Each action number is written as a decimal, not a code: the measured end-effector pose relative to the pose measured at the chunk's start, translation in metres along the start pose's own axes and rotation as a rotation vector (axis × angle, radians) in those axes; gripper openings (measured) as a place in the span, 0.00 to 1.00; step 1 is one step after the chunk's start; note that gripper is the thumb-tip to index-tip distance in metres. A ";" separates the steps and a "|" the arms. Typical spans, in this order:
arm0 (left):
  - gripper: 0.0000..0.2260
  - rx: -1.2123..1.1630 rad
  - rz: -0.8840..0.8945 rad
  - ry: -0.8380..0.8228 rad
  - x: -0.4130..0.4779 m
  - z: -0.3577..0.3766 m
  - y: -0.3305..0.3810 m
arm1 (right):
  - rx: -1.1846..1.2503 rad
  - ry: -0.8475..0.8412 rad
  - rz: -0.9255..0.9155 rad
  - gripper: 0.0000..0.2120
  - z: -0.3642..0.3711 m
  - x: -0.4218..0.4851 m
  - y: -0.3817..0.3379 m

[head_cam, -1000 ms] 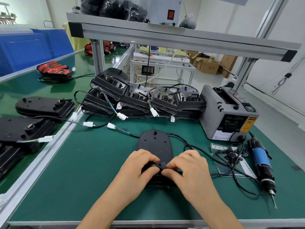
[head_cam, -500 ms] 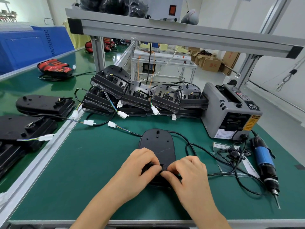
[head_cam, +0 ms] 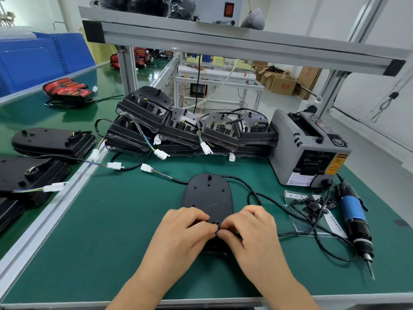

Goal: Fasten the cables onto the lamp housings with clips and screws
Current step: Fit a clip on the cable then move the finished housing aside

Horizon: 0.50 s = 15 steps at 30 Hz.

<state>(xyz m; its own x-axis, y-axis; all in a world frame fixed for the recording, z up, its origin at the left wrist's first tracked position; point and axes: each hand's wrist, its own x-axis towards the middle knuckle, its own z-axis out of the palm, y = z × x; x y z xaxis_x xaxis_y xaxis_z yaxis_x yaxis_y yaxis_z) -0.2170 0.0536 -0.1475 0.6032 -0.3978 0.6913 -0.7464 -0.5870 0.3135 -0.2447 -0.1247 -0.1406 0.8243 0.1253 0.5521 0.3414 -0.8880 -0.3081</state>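
Observation:
A black lamp housing lies flat on the green mat in front of me. Its black cable loops off to the right, and a white connector lies at the upper left. My left hand and my right hand meet over the housing's near end. Both pinch a small black clip on the cable there. The housing's near edge is hidden under my fingers. A blue electric screwdriver lies at the right.
Several black lamp housings with white plugs are piled at the back. A grey tape dispenser stands at the right back. Loose black clips lie on a plastic bag beside the screwdriver. More housings sit on the left belt.
Both hands stayed over the housing's near end, the fingertips shifting slightly closer together on the clip. My view moved a little nearer and lower.

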 end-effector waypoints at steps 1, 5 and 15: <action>0.06 0.016 0.009 0.011 -0.001 0.002 0.000 | 0.008 -0.004 0.005 0.09 0.000 0.000 0.000; 0.04 0.053 -0.029 0.047 -0.006 0.008 0.006 | 0.023 -0.038 0.016 0.09 -0.002 0.003 0.002; 0.06 0.147 -0.055 0.070 -0.010 0.012 0.014 | 0.189 0.084 0.121 0.07 -0.035 0.001 0.023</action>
<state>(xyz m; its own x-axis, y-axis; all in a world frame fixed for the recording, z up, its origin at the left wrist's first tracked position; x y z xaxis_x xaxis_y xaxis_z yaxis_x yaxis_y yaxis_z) -0.2307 0.0411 -0.1576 0.6170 -0.3157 0.7209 -0.6610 -0.7050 0.2570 -0.2523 -0.1604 -0.1197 0.8264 -0.0209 0.5626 0.3276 -0.7949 -0.5107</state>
